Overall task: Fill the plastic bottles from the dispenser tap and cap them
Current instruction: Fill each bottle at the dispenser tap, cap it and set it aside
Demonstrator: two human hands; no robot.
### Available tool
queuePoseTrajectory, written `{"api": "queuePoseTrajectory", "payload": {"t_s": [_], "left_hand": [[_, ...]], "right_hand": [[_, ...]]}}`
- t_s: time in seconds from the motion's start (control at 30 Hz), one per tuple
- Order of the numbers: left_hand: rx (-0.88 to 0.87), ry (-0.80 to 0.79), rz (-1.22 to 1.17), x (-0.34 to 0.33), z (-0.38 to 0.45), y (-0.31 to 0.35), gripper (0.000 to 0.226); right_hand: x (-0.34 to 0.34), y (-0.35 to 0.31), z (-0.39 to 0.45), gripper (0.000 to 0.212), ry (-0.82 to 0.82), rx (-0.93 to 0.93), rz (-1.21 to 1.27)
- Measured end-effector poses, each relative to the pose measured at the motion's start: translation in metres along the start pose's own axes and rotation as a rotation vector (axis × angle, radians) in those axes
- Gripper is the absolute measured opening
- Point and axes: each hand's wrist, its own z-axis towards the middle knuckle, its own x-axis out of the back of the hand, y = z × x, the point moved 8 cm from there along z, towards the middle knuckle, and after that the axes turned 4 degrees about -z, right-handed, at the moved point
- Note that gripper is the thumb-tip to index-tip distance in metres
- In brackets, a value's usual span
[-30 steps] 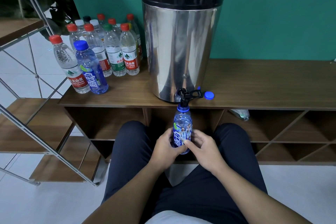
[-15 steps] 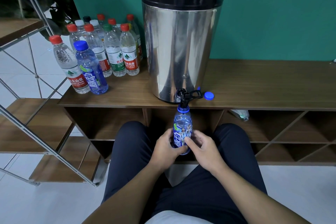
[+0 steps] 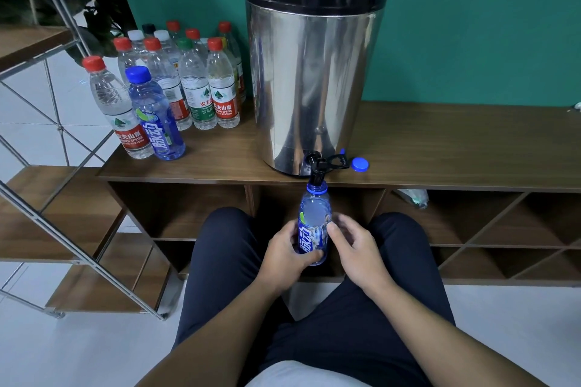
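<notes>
A teal wall backs a wooden counter (image 3: 440,148) with open cubbyholes below and a metal-framed shelf to the left. On the counter stands a steel dispenser (image 3: 314,72) with a black lid; its tap (image 3: 316,170) overhangs the front edge. A loose blue cap (image 3: 360,164) lies on the counter just right of the tap. At the counter's left stands a cluster of capped bottles (image 3: 188,85), mostly red-capped, with one blue capped bottle (image 3: 155,116) at the front. The bottle in hand (image 3: 312,226), blue-tinted and uncapped, is held upright below the counter edge with its mouth directly under the tap spout. The left hand (image 3: 284,256) has its grip wrapped round the lower body over the label, thumb across the front. The right hand (image 3: 353,248) touches the bottle's right side with the thumb; its fingers are loosely curled and whether they close on the bottle cannot be told. Whether water is running cannot be seen. Judgement: thin plastic of this kind will dent if squeezed and grows heavier as it fills; a wet label may slip. Hold is best kept on the labelled mid-body with firm but light pressure, supported low, keeping the neck free for the cap.
</notes>
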Motion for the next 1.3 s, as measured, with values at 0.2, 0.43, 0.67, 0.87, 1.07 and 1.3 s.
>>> {"api": "queuePoseTrajectory", "payload": {"t_s": [0.2,0.43,0.67,0.87,1.07,1.3], "left_hand": [[0.013,-0.004,-0.011,-0.002,0.003,-0.006,0.069],[0.028,-0.001,-0.020,-0.003,0.005,-0.011,0.071],[0.038,-0.001,-0.002,-0.002,0.006,-0.013,0.072],[0.031,0.010,0.006,-0.001,0.005,-0.011,0.073],[0.024,0.009,0.013,0.000,0.005,-0.009,0.072],[0.022,0.000,0.012,0.000,0.004,-0.008,0.073]], "right_hand": [[0.016,-0.031,0.013,0.044,0.044,0.036,-0.066],[0.037,-0.084,0.030,0.039,0.118,0.131,-0.036],[0.041,-0.124,0.040,0.035,0.178,0.195,-0.050],[0.029,-0.138,0.043,0.028,0.186,0.207,-0.017],[0.025,-0.142,0.049,0.023,0.189,0.209,-0.089],[0.023,-0.147,0.053,0.028,0.174,0.187,-0.101]]}}
